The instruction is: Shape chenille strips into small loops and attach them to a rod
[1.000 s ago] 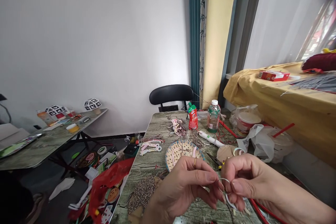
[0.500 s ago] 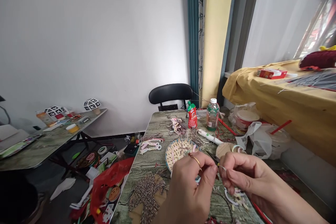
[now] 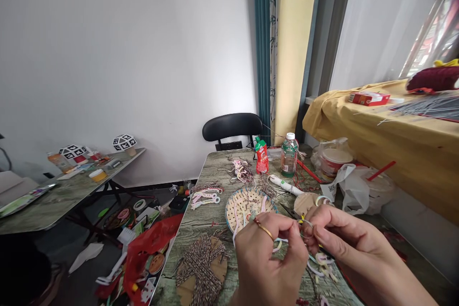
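Observation:
Thumb and forefinger of my right hand (image 3: pixel 340 234) pinch a thin silvery metal ring (image 3: pixel 308 224). My left hand (image 3: pixel 270 253), wearing a gold-coloured ring on one finger, is closed in a pinch at the metal ring's left side; what lies between its fingertips is too small to make out. Just beyond the fingers are the dark blades of a cutting tool (image 3: pixel 288 210), with part of it hidden. A round woven basket (image 3: pixel 233 205) holding pastel strips sits behind my left hand. Pastel chain pieces (image 3: pixel 324 267) lie under my right hand.
Speckled yarn wound on a cardboard disc (image 3: pixel 202 267) is at the front left. Farther back stand a red pouch (image 3: pixel 262 158) and a bottle (image 3: pixel 289 158). A white tube (image 3: pixel 285 185), pastel chains (image 3: pixel 206 197) and plastic-bagged tubs (image 3: pixel 335 162) surround the work area.
My hands have shifted slightly, and more of the metal ring now shows between the fingertips. The view has moved a little, uncovering more of the basket and the cutting tool.

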`<move>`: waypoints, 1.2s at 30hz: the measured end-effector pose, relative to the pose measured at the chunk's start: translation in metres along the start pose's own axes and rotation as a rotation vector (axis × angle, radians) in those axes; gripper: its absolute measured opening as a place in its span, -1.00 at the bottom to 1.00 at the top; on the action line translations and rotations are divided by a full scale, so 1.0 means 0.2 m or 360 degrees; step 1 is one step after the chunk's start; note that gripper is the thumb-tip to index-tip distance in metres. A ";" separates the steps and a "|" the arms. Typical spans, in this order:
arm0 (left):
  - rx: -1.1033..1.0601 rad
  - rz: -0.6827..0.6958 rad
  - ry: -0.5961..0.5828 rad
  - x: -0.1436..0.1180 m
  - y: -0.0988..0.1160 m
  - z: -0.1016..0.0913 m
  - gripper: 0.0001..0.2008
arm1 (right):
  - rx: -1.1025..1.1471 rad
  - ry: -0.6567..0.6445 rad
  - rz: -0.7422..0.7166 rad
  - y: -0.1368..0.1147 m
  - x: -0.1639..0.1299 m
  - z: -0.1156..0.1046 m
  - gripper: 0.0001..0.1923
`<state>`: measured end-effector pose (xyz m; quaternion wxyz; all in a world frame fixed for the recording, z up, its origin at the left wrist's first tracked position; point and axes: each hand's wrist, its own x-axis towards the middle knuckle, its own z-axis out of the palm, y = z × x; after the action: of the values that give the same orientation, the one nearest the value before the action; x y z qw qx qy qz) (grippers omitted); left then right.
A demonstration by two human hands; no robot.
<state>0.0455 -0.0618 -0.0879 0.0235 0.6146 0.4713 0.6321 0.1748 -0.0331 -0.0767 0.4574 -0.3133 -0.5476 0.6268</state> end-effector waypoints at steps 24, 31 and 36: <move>-0.0330 -0.0611 -0.0207 0.03 0.04 0.03 -0.85 | -0.0902 0.0282 -0.0611 0.02 -0.01 -0.01 -0.88; -0.1271 -0.1266 -0.0802 0.23 0.00 -0.10 -0.80 | -0.0897 -0.0086 -0.0042 -0.11 0.00 -0.07 -0.69; -0.1404 -0.1460 -0.1177 0.27 -0.01 -0.11 -0.89 | -0.0885 -0.0223 0.0042 -0.14 -0.01 -0.09 -0.79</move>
<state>0.0139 -0.0392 -0.0441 0.6882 0.4619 0.3443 0.4410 0.1986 -0.0286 -0.0527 0.3068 -0.3897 -0.7245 0.4786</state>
